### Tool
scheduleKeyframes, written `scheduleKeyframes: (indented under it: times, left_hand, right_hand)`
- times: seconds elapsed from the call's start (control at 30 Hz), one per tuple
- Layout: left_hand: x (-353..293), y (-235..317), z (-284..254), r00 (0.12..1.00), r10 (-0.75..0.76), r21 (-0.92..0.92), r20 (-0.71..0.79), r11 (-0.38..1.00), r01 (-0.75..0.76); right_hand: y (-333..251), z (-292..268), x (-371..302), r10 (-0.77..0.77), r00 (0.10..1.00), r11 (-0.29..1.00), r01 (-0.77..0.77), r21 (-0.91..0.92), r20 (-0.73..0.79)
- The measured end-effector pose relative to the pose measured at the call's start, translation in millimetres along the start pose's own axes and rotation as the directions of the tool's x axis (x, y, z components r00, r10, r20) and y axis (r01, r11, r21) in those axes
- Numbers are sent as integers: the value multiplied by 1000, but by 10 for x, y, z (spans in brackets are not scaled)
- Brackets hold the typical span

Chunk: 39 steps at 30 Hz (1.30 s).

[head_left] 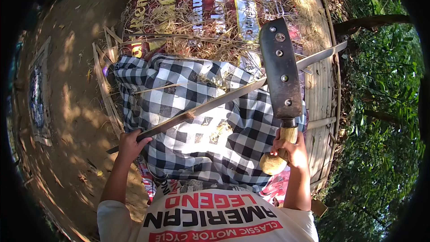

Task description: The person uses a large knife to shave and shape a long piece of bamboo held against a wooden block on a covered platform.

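My left hand is closed round the near left end of a long, thin bamboo strip. From there the strip slants up to the far right across my lap. My right hand grips the light wooden handle of a broad cleaver, whose handle ends in a round knob. Its dark blade, with several round metal-looking spots in a row, points away from me. The blade crosses over the strip and hides part of it; whether they touch I cannot tell. A black-and-white checked cloth covers my legs under both.
Beyond the cloth, a dark red printed banner is littered with thin shavings. A bamboo slat platform runs along the right, with green plants past its edge. Bamboo pieces lean at the left, beside bare earth.
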<state>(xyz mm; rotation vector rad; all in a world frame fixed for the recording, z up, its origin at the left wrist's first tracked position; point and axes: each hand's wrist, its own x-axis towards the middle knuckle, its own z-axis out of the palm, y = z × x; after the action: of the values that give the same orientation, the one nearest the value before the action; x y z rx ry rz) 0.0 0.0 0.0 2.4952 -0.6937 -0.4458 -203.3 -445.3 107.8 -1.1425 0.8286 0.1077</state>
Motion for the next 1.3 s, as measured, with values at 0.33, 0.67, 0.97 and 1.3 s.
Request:
scheduleKeyframes:
  times: [0.33, 0.67, 0.97, 1.3]
  left_hand:
    - [83, 47, 41, 998, 54, 13, -27, 998, -54]
    - [11, -11, -140, 997, 77, 66, -26, 995, -75]
    - [3, -19, -65, 993, 107, 82, -47, 991, -103]
    - [-35, 39, -74, 999, 49, 13, -1, 999, -49]
  right_hand:
    - [69, 53, -18, 6, 998, 993, 1, -118, 62]
    - [370, 326, -51, 141, 985, 990, -142, 3, 95]
    - [86, 330, -51, -53, 992, 989, 68, 129, -112]
    - [107, 326, -107, -32, 996, 994, 40, 103, -79]
